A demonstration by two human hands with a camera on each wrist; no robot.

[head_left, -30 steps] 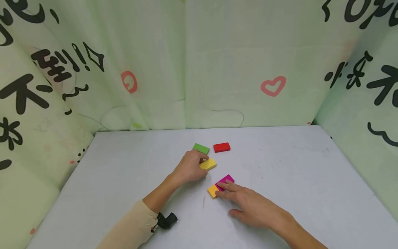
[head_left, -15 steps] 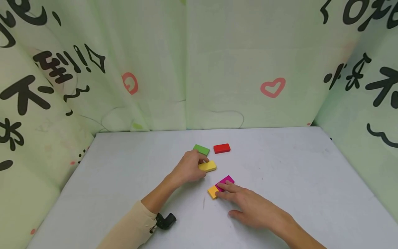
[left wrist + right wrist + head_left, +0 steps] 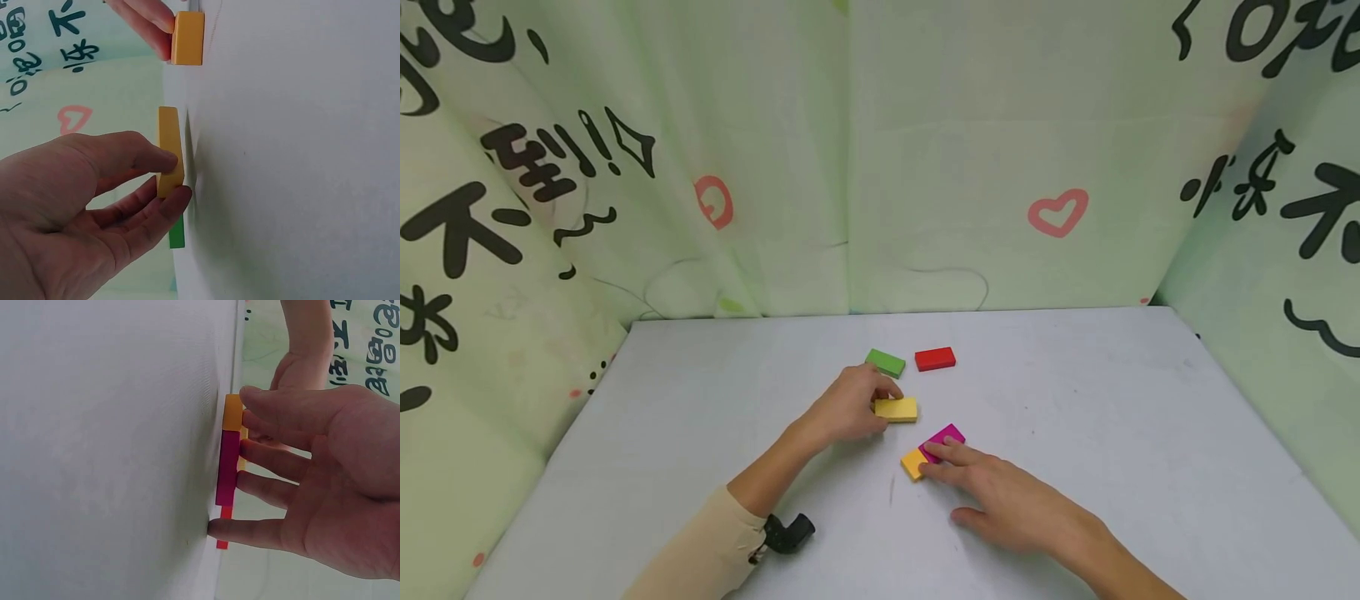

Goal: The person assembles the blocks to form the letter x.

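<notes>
My left hand (image 3: 850, 404) pinches a flat yellow block (image 3: 897, 410) by its left end, thumb on the near side. In the left wrist view this yellow block (image 3: 167, 128) shows edge-on, close over the table with a shadow beside it. Lower right, a magenta block (image 3: 952, 432) and an orange block (image 3: 912, 463) lie end to end. My right hand (image 3: 1003, 496) rests its straight, spread fingertips on these two, seen in the right wrist view as magenta block (image 3: 227, 469) and orange block (image 3: 232, 411).
A green block (image 3: 887, 362) lies just behind my left hand, with a red block (image 3: 935, 359) to its right. The white table (image 3: 1120, 417) ends at a pale green curtain (image 3: 925, 150) with dark lettering. A black wrist device (image 3: 790, 533) sits at the left sleeve (image 3: 700, 542).
My left hand has drawn the yellow block toward the person and slightly left, turning it from slanted to nearly level across the view. The right hand stays on the magenta and orange blocks.
</notes>
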